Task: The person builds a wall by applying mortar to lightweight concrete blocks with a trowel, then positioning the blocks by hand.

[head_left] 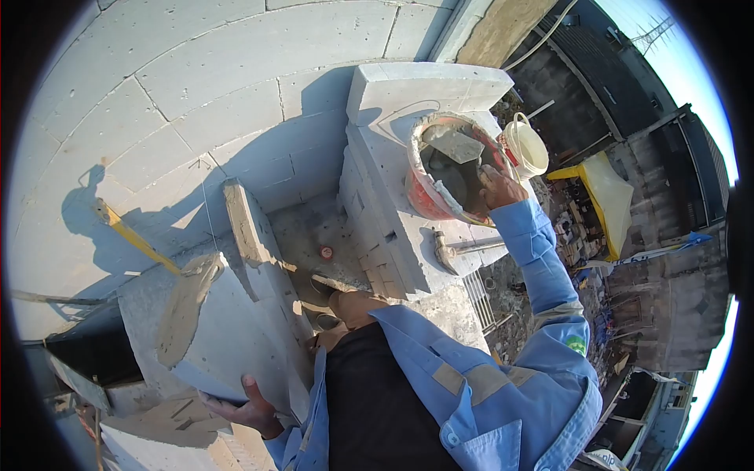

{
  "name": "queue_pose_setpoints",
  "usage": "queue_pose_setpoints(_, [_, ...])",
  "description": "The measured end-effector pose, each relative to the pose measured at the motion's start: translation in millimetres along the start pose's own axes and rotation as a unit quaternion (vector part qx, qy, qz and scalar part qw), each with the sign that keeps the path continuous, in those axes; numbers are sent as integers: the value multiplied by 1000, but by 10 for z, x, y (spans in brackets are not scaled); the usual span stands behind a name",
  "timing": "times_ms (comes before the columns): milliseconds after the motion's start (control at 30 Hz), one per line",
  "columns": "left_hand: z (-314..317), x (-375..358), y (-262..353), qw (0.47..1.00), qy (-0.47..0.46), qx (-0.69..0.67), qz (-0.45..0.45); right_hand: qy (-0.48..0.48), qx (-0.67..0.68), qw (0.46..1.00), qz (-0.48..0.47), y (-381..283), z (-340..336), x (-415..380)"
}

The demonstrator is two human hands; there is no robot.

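My right hand [500, 188] is closed at the near rim of a red bucket [428, 192] that holds grey mortar. A flat metal trowel blade [454, 145] lies over the mortar inside it; the trowel's handle runs toward my right hand. My left hand [247, 406], fingers apart, rests against the lower side of a large pale block [236, 334]. Wet mortar [187, 310] coats that block's end face. The bucket stands on a stack of white blocks [385, 177], and a hammer [446, 251] lies on the same stack.
A block wall [196, 86] rises ahead. A white pail [525, 147] stands beyond the bucket. A yellow level [137, 238] leans at the left, and a mortar-topped low wall [250, 228] stands near it. A small red round object [326, 252] lies on the floor.
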State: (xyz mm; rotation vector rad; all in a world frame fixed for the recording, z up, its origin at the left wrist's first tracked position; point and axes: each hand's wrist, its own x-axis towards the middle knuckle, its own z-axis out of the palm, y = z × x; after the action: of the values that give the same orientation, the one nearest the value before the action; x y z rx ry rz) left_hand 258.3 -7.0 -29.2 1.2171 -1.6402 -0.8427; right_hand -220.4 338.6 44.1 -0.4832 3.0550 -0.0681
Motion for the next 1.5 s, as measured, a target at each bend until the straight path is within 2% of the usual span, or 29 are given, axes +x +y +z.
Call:
queue_pose_setpoints(33, [-4,17,-1,1000,-12,6,-4,3,-3,1000,-7,50,19,6])
queue_pose_setpoints(100, [-23,12,19,1000,-17,14,-15,118,67,989,-51,134,74,-34])
queue_pose_setpoints(167, [8,21,74,1000,-27,8,7,120,86,987,-59,-9,-76,-71])
queue_pose_setpoints(233, [6,0,133,1000,-19,8,-9,163,134,976,-58,-189,-216,-122])
queue_pose_setpoints(267, [10,0,149,1000,-20,3,-17,205,125,964,-111,-164,-196,-80])
queue_pose_setpoints(367, [-21,-9,47,999,-33,17,12,230,163,952,-118,-391,-306,-116])
queue_pose_setpoints(433, [-40,-54,-2,999,-19,38,19,185,270,939,-107,-769,-485,-233])
queue_pose_setpoints(500, [-97,-86,-19,998,-3,66,24,200,295,919,-170,-1004,-362,-239])
queue_pose_setpoints(567, [-99,-103,6,999,-30,26,13,194,303,916,-179,-1596,-375,-401])
queue_pose_setpoints(600, [-84,-94,35,999,-31,-10,2,151,350,906,-184,-1778,-251,-369])
queue_pose_setpoints(767, [-110,-185,-10,1000,13,25,3,0,484,843,-234,-2647,877,69])
queue_pose_setpoints(900, [-272,-589,-314,989,57,133,-2,-46,473,840,-261,-3215,2222,721])
queue_pose_setpoints(967, [-503,-996,-525,980,-13,191,-59,-79,474,835,-268,-3499,2735,1067])
queue_pose_setpoints(1000, [-558,-1093,-412,974,-35,189,-117,-78,442,849,-279,-3623,2975,1243])
queue_pose_setpoints(1033, [-597,-1158,-300,966,-57,185,-172,-75,409,862,-288,-3753,3144,1405])
queue_pose_setpoints(1067, [-659,-1307,-264,957,-50,213,-188,-114,367,878,-286,-3865,3256,1551])
queue_pose_setpoints(1233, [-335,-1154,-44,933,-45,274,-227,-164,319,880,-311,-4278,3967,2099])
queue_pose_setpoints(1300, [-76,-980,27,928,-46,283,-239,-172,291,868,-364,-4364,4207,2264])
queue_pose_setpoints(1333, [-50,-988,67,925,-45,286,-246,-178,289,866,-368,-4401,4351,2350])
queue_pose_setpoints(1400, [-24,-1058,177,920,-39,292,-259,-248,364,840,-318,-4445,4569,2496])
queue_pose_setpoints(1500, [-58,-1168,285,917,-27,295,-267,-270,380,822,-328,-4486,4583,2756])
